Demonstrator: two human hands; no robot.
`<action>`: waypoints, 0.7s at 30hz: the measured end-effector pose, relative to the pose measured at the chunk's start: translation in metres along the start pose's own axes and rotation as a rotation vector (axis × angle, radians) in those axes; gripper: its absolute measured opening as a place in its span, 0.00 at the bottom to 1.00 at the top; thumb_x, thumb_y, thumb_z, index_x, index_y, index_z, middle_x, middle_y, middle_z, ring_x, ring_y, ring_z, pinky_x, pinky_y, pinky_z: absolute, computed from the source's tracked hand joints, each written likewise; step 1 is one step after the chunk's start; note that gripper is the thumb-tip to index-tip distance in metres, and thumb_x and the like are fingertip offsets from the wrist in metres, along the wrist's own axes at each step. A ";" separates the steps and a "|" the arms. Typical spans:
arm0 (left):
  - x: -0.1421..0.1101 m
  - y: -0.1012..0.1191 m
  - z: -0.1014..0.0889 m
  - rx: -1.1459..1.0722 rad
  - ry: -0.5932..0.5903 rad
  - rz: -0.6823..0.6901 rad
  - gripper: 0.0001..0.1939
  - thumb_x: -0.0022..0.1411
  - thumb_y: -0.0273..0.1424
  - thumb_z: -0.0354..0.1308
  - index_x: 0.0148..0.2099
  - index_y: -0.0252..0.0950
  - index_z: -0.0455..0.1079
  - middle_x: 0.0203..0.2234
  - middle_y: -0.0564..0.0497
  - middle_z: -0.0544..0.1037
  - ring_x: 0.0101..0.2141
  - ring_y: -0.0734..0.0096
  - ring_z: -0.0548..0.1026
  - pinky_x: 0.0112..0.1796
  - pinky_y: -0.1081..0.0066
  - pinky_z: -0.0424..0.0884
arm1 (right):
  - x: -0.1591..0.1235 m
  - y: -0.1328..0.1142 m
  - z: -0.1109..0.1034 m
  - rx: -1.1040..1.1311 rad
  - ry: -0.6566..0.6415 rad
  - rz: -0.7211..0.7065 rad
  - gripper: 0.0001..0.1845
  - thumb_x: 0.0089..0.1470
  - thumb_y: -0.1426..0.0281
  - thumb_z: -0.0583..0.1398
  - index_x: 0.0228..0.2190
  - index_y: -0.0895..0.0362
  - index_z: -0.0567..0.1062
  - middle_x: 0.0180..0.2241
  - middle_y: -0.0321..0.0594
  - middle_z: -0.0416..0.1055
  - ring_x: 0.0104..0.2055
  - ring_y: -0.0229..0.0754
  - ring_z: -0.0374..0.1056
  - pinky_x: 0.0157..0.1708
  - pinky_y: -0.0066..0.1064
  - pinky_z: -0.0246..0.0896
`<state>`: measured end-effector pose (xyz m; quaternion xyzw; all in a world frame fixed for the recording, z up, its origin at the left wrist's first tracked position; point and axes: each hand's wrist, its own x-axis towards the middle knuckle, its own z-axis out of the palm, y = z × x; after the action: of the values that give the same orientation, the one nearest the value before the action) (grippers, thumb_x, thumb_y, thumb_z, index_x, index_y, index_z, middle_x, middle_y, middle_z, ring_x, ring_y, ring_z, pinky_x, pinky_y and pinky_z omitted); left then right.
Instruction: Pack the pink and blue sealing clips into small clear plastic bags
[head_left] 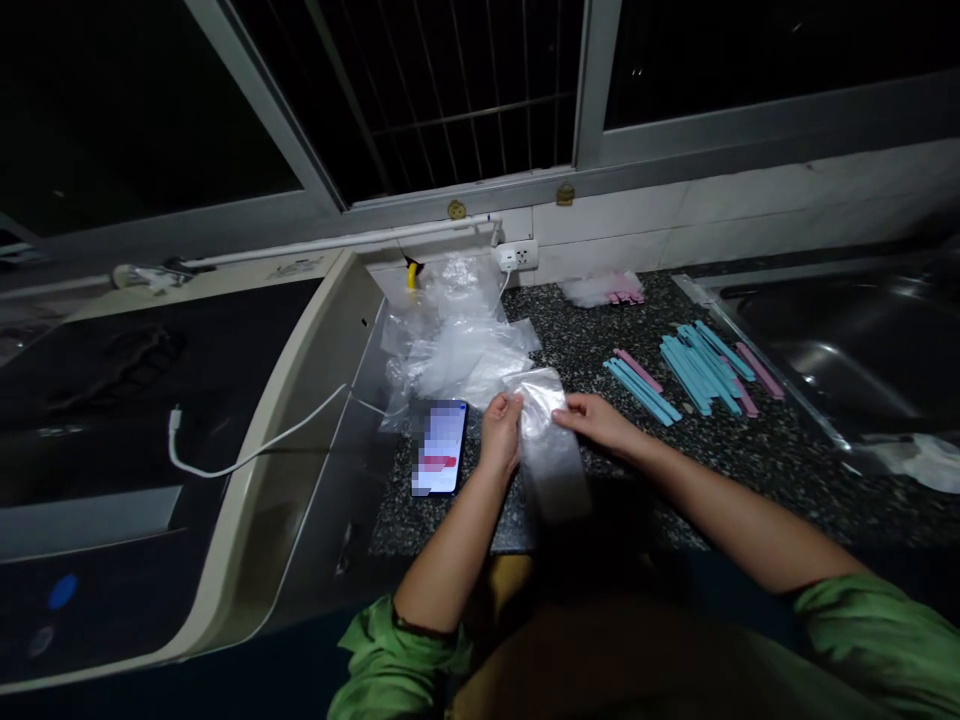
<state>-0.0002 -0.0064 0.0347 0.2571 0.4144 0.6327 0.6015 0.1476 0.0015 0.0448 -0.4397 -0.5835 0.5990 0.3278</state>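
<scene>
My left hand [500, 430] and my right hand [596, 420] both pinch the far end of a clear plastic bag [553, 455] that lies lengthwise on the speckled dark countertop [750, 460]. The left fingers grip its left corner, the right fingers its right corner. Just behind the bag lies a heap of more clear plastic bags [457, 345]. To the right, apart from my hands, lies a spread of several blue and pink sticks [694, 370].
A lit phone [440, 447] lies left of my left hand. A white cable [247, 455] runs over a machine lid [150, 420] at left. A wall socket [517, 256], a small packet of pink items [604, 290] and a steel sink [855, 340] at right.
</scene>
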 end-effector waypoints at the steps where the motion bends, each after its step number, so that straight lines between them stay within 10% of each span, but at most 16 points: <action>1: 0.001 0.002 0.000 -0.039 0.035 0.017 0.21 0.33 0.40 0.68 0.27 0.35 0.64 0.18 0.58 0.71 0.20 0.79 0.67 0.27 0.75 0.62 | -0.002 0.002 0.002 -0.066 -0.075 0.028 0.25 0.34 0.52 0.64 0.25 0.62 0.74 0.23 0.37 0.72 0.26 0.37 0.64 0.27 0.28 0.58; 14: 0.003 0.011 -0.005 -0.134 0.127 0.027 0.19 0.33 0.34 0.67 0.26 0.35 0.62 0.17 0.59 0.71 0.19 0.79 0.67 0.26 0.76 0.62 | -0.012 0.009 0.007 -0.280 -0.296 0.060 0.19 0.36 0.57 0.62 0.23 0.62 0.73 0.21 0.34 0.68 0.22 0.34 0.59 0.22 0.25 0.51; 17: 0.003 0.013 -0.007 -0.143 0.160 0.010 0.19 0.30 0.32 0.67 0.26 0.34 0.63 0.16 0.59 0.71 0.19 0.80 0.67 0.26 0.77 0.61 | -0.020 0.009 -0.019 -0.456 -0.095 0.008 0.19 0.44 0.58 0.58 0.30 0.61 0.75 0.25 0.37 0.71 0.24 0.35 0.63 0.23 0.26 0.52; 21: 0.002 0.014 -0.006 -0.139 0.145 -0.030 0.18 0.29 0.31 0.67 0.24 0.34 0.62 0.14 0.59 0.70 0.18 0.81 0.65 0.24 0.78 0.60 | -0.036 0.014 -0.067 -1.107 0.492 -0.046 0.14 0.51 0.62 0.55 0.32 0.59 0.75 0.34 0.44 0.73 0.34 0.42 0.68 0.29 0.29 0.54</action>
<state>-0.0132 -0.0048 0.0428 0.1621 0.4157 0.6678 0.5958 0.2246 -0.0052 0.0409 -0.6576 -0.7250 0.0799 0.1885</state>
